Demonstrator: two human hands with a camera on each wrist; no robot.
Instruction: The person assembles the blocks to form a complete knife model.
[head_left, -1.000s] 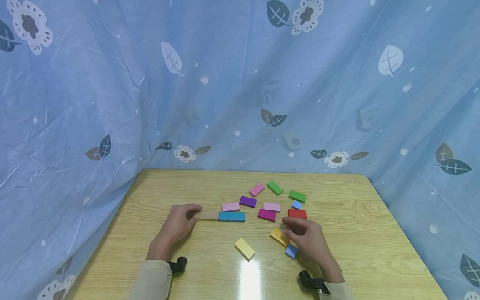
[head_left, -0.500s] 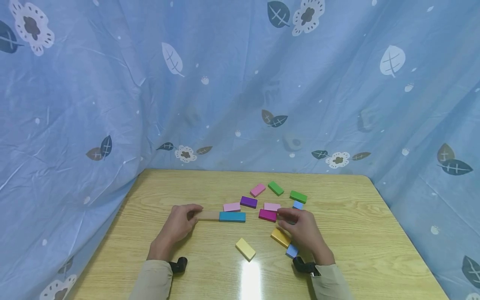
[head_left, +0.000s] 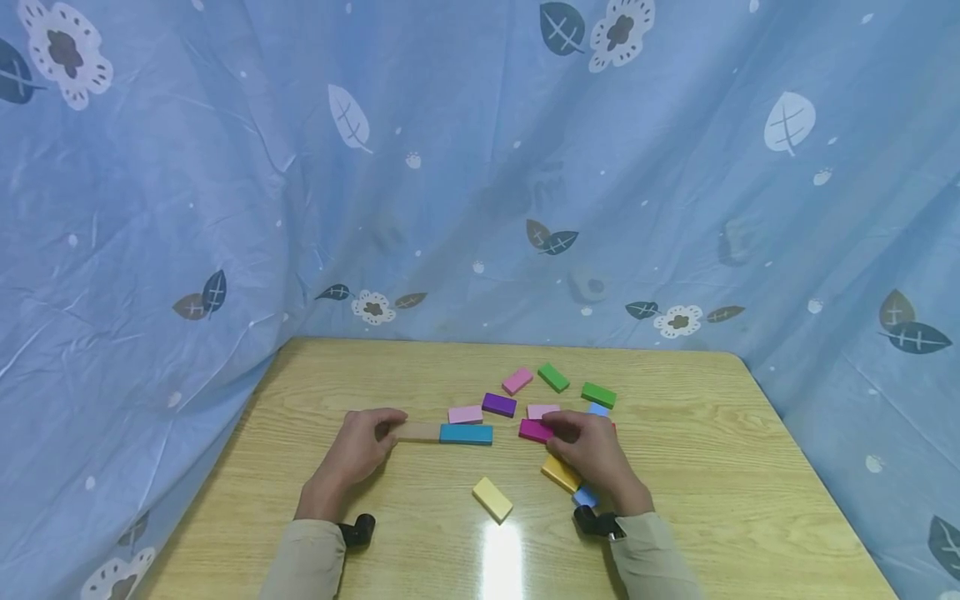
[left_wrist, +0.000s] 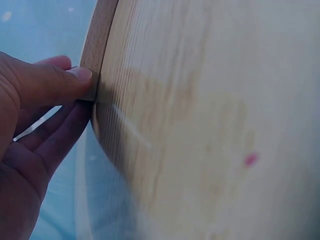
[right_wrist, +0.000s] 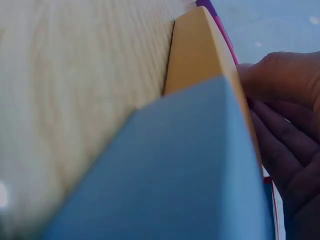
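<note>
My left hand (head_left: 357, 450) pinches the left end of a plain wooden block (head_left: 417, 432); the left wrist view shows the thumb on the side of this wooden block (left_wrist: 99, 42). A blue block (head_left: 466, 434) continues in line from its right end. At the right, my right hand (head_left: 594, 448) has thumb and index finger around the right end of a magenta block (head_left: 534, 430). Below that hand lie an orange block (head_left: 560, 472) and a small light-blue block (head_left: 585, 497), both large in the right wrist view. A red block is mostly hidden behind the hand.
Behind the hands lie pink blocks (head_left: 517, 381), a purple block (head_left: 499, 405) and green blocks (head_left: 598, 394). Another pink block (head_left: 465, 414) lies against the blue one's back. A yellow block (head_left: 492, 500) sits nearer the front. A blue patterned curtain (head_left: 480, 167) surrounds the table (head_left: 720, 467).
My right hand has moved left, from beside the red and orange blocks to the magenta block's right end. My left hand stays on the wooden block.
</note>
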